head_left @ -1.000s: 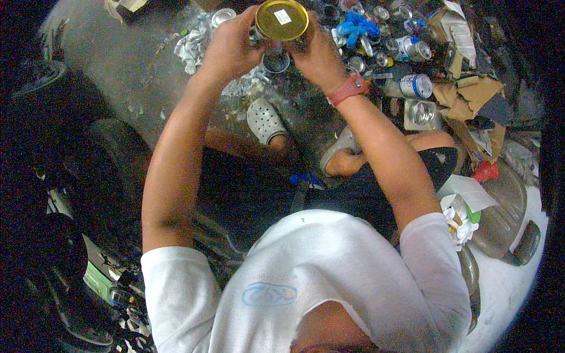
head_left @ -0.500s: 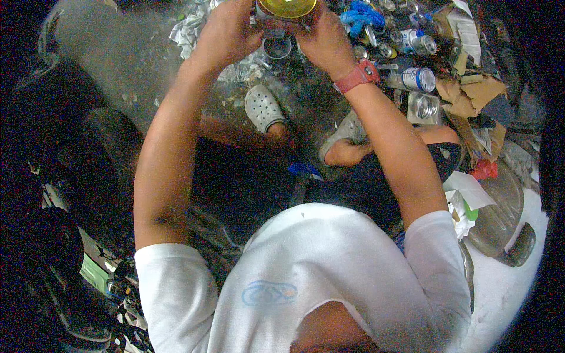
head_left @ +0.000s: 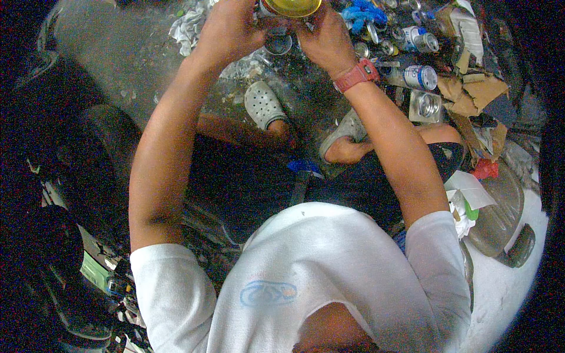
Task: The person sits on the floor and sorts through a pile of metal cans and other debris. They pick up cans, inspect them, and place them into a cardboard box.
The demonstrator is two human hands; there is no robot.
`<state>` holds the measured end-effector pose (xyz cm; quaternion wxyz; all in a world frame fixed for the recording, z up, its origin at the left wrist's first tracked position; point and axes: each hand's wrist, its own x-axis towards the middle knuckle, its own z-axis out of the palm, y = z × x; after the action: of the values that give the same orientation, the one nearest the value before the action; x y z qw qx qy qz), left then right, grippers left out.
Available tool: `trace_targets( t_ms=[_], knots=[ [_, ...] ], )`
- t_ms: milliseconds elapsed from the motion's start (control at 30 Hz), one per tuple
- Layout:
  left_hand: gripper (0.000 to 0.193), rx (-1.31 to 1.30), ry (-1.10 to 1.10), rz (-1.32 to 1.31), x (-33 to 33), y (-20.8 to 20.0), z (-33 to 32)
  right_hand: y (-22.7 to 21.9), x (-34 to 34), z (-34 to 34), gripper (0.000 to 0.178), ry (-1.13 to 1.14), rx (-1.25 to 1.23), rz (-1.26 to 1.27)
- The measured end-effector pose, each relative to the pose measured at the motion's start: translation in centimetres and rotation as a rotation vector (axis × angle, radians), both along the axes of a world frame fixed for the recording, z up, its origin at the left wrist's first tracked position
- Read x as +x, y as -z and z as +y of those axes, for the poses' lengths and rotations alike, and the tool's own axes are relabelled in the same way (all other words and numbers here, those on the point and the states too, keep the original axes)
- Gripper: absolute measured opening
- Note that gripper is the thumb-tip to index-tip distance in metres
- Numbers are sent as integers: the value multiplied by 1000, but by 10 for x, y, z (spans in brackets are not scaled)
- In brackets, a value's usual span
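Observation:
Both my arms stretch forward to the top edge of the view, where a round can with a shiny yellow-gold end (head_left: 291,6) sits between my hands. My left hand (head_left: 235,32) grips it from the left side, fingers closed. On the opposite side my right hand (head_left: 325,41), with a red watch (head_left: 356,75) at the wrist, is closed against it. The upper part of the can and some fingertips are cut off by the frame. Just below the can, a clear round rim (head_left: 278,45) shows between my hands; what it belongs to cannot be made out.
Several drink cans (head_left: 420,77) lie on the floor at the right, beside a blue bundle (head_left: 364,16) and torn cardboard (head_left: 475,94). Crumpled pale scraps (head_left: 187,32) lie at the far left. My clog (head_left: 263,106) stands below my hands. A grey-and-white molded panel (head_left: 500,212) is at the right.
The can has shifted very slightly to the right and tilts a little differently. Both hands keep their hold on it, almost in the same place.

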<state>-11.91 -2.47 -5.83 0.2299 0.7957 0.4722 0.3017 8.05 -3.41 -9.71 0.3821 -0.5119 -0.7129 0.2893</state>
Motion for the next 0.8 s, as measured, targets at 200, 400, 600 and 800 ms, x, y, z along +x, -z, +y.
trace_targets(
  t_ms=[200, 400, 600, 800],
  knots=[
    [62, -65, -17, 3, 2, -3, 2, -1, -1, 0, 52, 0, -28, 51],
    [62, -23, -17, 13, 1, 0, 2, 6, -1, 1, 52, 8, -4, 8],
    [60, -68, -18, 34, 1, -3, 3, 4, -3, 1, 50, 0, -5, 64],
    [57, -99, -25, -2, 3, -2, 2, 11, -4, 2, 46, -15, 0, 116]
  ],
)
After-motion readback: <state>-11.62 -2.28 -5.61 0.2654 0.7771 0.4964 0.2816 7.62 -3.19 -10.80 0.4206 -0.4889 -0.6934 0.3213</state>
